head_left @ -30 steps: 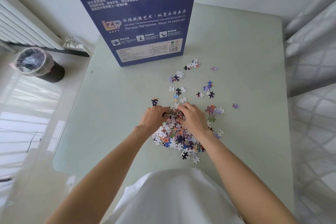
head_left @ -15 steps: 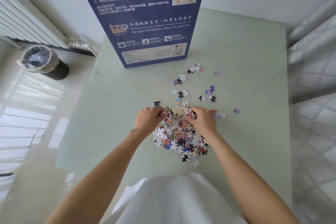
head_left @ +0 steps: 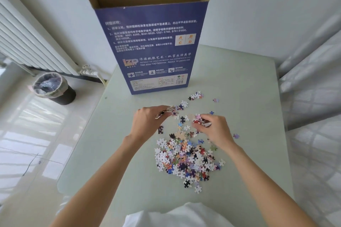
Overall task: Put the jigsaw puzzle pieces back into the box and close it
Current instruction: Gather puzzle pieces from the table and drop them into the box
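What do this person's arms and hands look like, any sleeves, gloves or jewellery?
Both arms are bare to the frame's edge: no sleeves show. The left hand and right hand wear no gloves, rings or watch that I can see. A white garment covers the torso.

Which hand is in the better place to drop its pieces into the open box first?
Probably the left hand. It holds pieces and sits nearer the box, almost below its front wall. The right hand also holds pieces but is nearer the person, over the pile.
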